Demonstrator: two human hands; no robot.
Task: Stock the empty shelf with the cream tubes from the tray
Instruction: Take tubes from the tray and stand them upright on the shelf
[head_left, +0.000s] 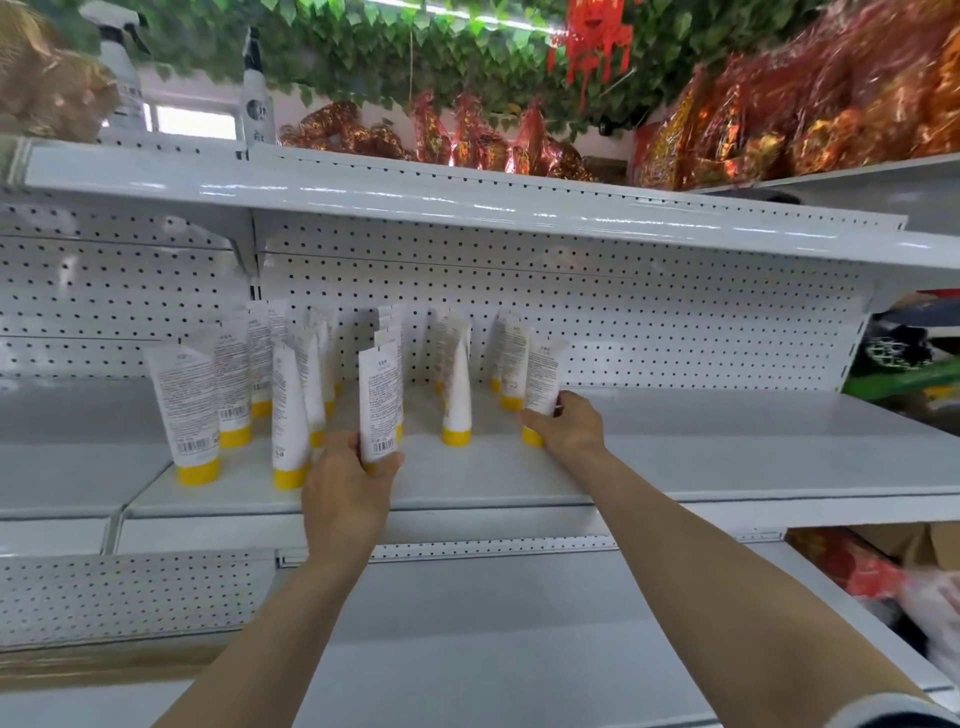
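Several white cream tubes with yellow caps stand cap-down in rows on the white shelf (727, 467). My left hand (348, 488) grips one cream tube (380, 400) upright near the shelf's front, at the head of the third row. My right hand (569, 426) holds another tube (543, 376) upright at the front of the rightmost row, its yellow cap showing under my fingers. A lone tube (457, 400) stands between the two hands. The tray is out of view.
A pegboard back panel (675, 332) closes the shelf behind the tubes. An upper shelf (467, 197) overhangs, carrying spray bottles (122, 73) and red-gold decorations (779, 114). A lower shelf (493, 623) lies beneath my forearms. The shelf's right half holds nothing.
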